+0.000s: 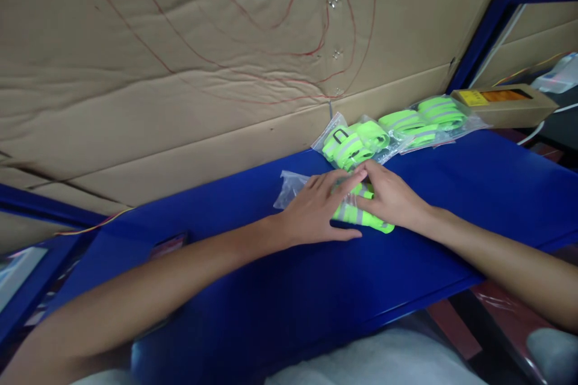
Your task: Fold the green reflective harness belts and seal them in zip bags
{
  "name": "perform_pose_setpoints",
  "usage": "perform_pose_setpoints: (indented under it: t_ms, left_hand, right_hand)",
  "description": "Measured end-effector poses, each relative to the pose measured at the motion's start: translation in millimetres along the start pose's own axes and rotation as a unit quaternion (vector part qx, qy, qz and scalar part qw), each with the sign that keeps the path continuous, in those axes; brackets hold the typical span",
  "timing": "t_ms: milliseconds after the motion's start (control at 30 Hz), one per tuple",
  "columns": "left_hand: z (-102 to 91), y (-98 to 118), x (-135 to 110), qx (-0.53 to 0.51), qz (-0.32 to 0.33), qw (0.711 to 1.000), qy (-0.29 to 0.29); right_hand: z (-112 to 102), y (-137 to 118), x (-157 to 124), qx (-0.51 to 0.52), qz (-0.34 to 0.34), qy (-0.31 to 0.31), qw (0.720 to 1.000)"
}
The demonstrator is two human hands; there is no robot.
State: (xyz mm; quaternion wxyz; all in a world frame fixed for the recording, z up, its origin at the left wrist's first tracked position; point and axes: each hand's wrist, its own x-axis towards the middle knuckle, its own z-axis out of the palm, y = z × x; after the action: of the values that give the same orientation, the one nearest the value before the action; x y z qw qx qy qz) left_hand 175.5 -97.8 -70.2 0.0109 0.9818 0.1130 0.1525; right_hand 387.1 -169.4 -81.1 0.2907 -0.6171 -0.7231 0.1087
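A neon green reflective band [361, 218] lies on the blue table [271, 289], partly inside a clear plastic bag [291, 187]. My left hand [318, 210] rests flat over the bag and the band with its fingers stretched out. My right hand [392, 197] meets it from the right, fingers pinched on the band's upper end. Most of the band is hidden under both hands.
Several bagged green bands [356, 144] lie in a row at the table's back edge, further ones [433, 115] to the right. A brown cardboard box [506, 105] sits at the far right. A cardboard wall [180, 72] with red pen lines stands behind the table.
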Motion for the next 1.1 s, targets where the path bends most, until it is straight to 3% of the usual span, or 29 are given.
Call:
perform_pose_setpoints:
  t_ms: [67, 133, 267, 333, 433, 533, 733, 867, 1100]
  left_hand:
    - [-0.4, 5, 1, 0.013, 0.008, 1.000, -0.006]
    - [-2.8, 5, 0, 0.036, 0.002, 0.999, -0.029]
    - [-8.5, -4, -7, 0.049, -0.053, 0.994, -0.086]
    - [-10.0, -9, -10, 0.055, -0.051, 0.993, -0.095]
    - [-11.4, -14, -13, 0.052, -0.023, 0.994, -0.094]
    - [-12.3, -18, -11, 0.036, 0.010, 0.994, -0.099]
    - [-8.2, -18, 2, 0.062, 0.034, 0.991, -0.114]
    - [-5.8, -10, 8, 0.089, 0.034, 0.991, -0.092]
    - [-2.0, 2, 14, 0.112, 0.030, 0.990, -0.077]
  right_hand:
    - [7, 4, 1, 0.057, -0.016, 0.028, 0.998]
    - [9, 8, 2, 0.118, -0.024, 0.008, 0.993]
    - [-6, 12, 2, 0.260, -0.058, -0.165, 0.950]
    - [-15, 15, 1, 0.255, -0.065, -0.191, 0.946]
    - [-22, 21, 0, 0.138, -0.023, -0.159, 0.977]
    - [-18, 25, -1, 0.092, 0.015, -0.176, 0.980]
    - [0, 23, 2, 0.231, 0.062, -0.119, 0.964]
    - [1, 18, 4, 0.328, 0.090, -0.107, 0.934]
    - [5, 21, 4, 0.346, 0.109, -0.070, 0.929]
